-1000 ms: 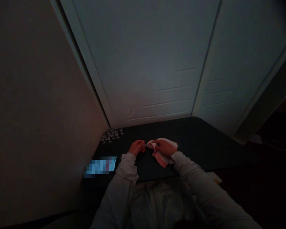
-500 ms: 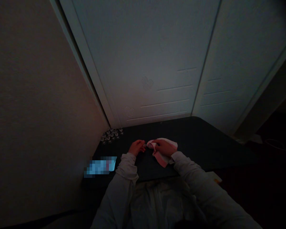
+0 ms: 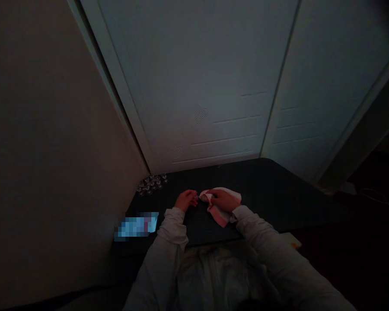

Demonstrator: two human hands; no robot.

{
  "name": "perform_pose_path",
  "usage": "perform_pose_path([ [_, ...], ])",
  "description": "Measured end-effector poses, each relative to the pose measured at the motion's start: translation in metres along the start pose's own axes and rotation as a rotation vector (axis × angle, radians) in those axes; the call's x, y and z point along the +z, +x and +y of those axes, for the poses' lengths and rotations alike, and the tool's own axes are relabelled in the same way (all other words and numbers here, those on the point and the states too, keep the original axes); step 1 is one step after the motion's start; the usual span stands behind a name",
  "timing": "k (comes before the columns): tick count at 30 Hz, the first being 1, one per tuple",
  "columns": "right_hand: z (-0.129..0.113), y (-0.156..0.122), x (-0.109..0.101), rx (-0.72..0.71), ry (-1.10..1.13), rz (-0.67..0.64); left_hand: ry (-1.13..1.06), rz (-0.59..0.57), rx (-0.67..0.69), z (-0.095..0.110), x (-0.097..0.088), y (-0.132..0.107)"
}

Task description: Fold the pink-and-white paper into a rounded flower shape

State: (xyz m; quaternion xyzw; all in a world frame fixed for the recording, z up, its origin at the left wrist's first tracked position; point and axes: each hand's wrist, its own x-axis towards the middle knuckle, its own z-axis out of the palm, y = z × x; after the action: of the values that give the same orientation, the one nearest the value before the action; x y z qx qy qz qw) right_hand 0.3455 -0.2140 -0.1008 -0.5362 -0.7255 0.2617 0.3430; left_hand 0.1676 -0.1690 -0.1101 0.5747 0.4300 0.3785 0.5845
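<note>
1. Nearest are two pale sleeves [image 3: 259, 229], reaching over the dark desk [image 3: 272, 192]. A bright, blurry thing [image 3: 138, 225] lies on the desk's left side; I can't tell what it is.

2. The right hand [image 3: 223, 200] has its grip closed on a pink and white cloth [image 3: 218, 217]. One corner of the cloth hangs toward the person.

3. The left hand [image 3: 186, 200] has its grip pinched on a small shiny thing [image 3: 197, 198]. It looks like glass, but it is too dark and tiny to be sure.

4. The shiny thing could slip and fall, I think, because only fingertips seem to hold it. If the two hands pull or twist hard, a thin part might snap. The dim light makes a bad hold easy to miss.

5. The shiny thing is between the hands. One end is at the left fingertips, and the other end points at the cloth in the right grip.

6. Farther back on the left, many little shiny things [image 3: 151, 185] stand close together near the wall [image 3: 84, 129].

7. Behind the desk are big white doors [image 3: 197, 73] with heart shapes.
</note>
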Motion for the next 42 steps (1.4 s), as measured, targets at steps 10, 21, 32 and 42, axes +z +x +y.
perform_pose_path([
  [10, 0.0046, 0.0011, 0.0019, -0.030, -0.006, 0.022, -0.017, -0.008, -0.019, 0.0011, 0.0004, -0.0009],
  [21, 0.0030, 0.0006, 0.0012, -0.034, 0.027, 0.011, -0.011, -0.003, 0.000, -0.0023, -0.0010, 0.0018],
  [32, 0.0026, 0.0002, 0.0008, -0.060, 0.048, 0.009, -0.024, -0.016, 0.001, -0.0010, -0.0009, 0.0010],
  [42, -0.0014, -0.0011, -0.0012, -0.062, 0.031, 0.012, 0.007, -0.006, -0.008, -0.0013, -0.0014, 0.0016],
])
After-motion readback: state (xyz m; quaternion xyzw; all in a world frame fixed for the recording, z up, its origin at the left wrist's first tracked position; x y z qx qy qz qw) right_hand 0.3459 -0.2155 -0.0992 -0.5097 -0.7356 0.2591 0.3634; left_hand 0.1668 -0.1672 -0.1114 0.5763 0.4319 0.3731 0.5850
